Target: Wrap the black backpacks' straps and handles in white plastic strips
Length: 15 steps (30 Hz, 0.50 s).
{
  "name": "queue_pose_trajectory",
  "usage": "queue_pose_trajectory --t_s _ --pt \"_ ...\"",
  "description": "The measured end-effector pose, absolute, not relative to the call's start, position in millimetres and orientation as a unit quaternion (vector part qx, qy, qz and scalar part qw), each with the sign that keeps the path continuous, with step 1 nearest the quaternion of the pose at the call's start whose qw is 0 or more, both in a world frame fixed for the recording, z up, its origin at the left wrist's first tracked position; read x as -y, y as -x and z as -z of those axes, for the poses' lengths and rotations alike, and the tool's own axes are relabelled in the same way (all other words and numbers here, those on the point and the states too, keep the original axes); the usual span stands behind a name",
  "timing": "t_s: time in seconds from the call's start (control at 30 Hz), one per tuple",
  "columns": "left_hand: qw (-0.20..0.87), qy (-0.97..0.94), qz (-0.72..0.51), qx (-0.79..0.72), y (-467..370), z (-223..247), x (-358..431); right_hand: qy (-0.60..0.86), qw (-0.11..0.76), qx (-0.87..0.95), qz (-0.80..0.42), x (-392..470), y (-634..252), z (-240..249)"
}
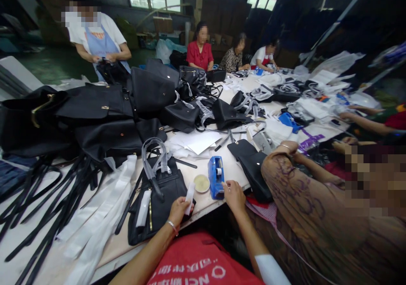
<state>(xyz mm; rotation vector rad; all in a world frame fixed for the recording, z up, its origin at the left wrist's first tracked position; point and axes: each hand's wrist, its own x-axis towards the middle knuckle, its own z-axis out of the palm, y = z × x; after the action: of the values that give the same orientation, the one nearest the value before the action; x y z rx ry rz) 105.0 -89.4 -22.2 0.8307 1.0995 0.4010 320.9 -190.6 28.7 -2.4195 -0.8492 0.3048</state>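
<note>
My left hand (179,211) pinches a white strip (189,197) that stands upright at the table's front edge. Beside it lies a black backpack (168,217) with a gold zipper, a white wrap on one side and a plastic-wrapped handle (155,162). My right hand (234,195) is at the near end of a blue tape dispenser (217,177), fingers bent together; what they hold, if anything, is too small to make out. Between the dispenser and the backpack sits a round roll of tape (201,183).
Black bags (104,137) pile up at the left, with black straps (47,217) and white strips (104,217) in front. White sheets (199,141) lie mid-table. A black bag (250,166) and a person in brown (304,209) are close on the right. Several people work farther back.
</note>
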Motion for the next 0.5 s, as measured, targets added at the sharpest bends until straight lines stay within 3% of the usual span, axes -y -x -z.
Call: queue_pose_trajectory --t_s 0.17,0.5 --pt "0.752 -0.380 -0.187 -0.506 -105 22 90 0.893 0.278 0.289 -0.205 187 -343 -4" --pt "0.758 -0.371 -0.182 -0.505 -103 26 87 0.844 0.397 0.225 -0.281 206 -322 -12"
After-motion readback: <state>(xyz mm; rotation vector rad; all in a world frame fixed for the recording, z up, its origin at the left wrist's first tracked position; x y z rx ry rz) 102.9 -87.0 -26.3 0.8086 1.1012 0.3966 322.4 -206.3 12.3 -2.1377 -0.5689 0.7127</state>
